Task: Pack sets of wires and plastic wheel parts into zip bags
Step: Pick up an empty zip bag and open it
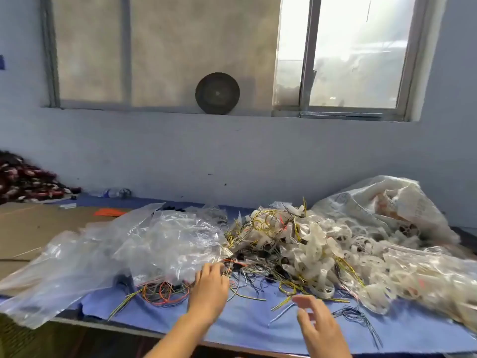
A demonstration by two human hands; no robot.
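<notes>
Blue cloth (245, 329) covers the table so the thin wires (258, 270) show up against it. They lie tangled in the middle, straight ahead of me. The clear zip bags (165, 241) are heaped to my left, and the white plastic wheel parts (317, 249) spill out to my right from a big sack (382, 202) behind them. With the three heaps side by side, I can reach each one without shifting.

My left hand (209, 288) is stretched forward, back up, with its fingertips in the wires right at the edge of the nearest bag. From here I cannot tell whether they have pinched a strand or only touch the tangle. My right hand (317, 326) hovers above bare cloth just short of the wheel parts. Its fingers are spread and loose and it holds nothing, though it is a little blurred.

I judge I am at the start of a set, picking out wires first. The strands are knotted together, so pulling one may drag others along.
</notes>
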